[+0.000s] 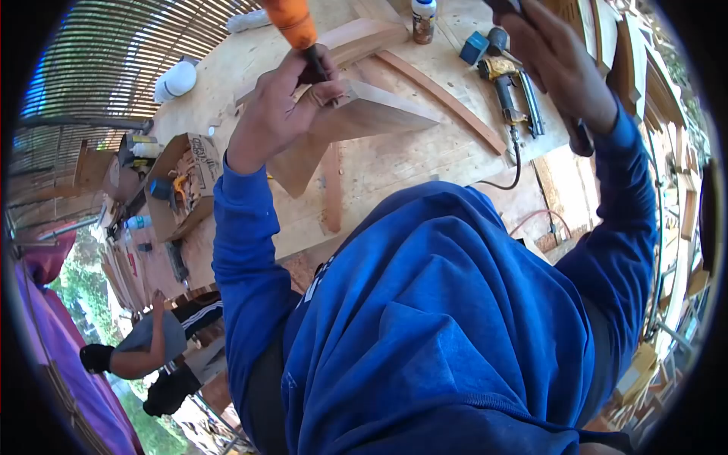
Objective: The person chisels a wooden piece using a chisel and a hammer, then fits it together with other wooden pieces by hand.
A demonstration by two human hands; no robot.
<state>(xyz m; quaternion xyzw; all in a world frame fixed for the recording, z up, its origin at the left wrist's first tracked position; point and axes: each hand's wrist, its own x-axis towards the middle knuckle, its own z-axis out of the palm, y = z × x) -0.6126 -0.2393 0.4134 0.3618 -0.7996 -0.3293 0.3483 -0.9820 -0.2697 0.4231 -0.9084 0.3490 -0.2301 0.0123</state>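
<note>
My left hand [284, 110] is closed around the dark shaft of an orange-handled chisel [290, 23]. The chisel's tip points down at an angled wooden piece [356, 117], and my fingers rest against that piece's upper edge. The very end of the blade is hidden by my fingers. Raised at the upper right, my right hand [565, 72] is wrapped around a hammer [582, 140]. Its handle end shows below my palm, while the head is partly cut off at the frame's top. The hammer is well apart from the chisel.
On the plywood workbench [409, 163] lie a nail gun [509, 95] with an air hose, a long wood strip [447, 102], a blue block [475, 48] and a glue bottle [424, 21]. A cardboard box [182, 189] holds tools at left. Two people work beyond it.
</note>
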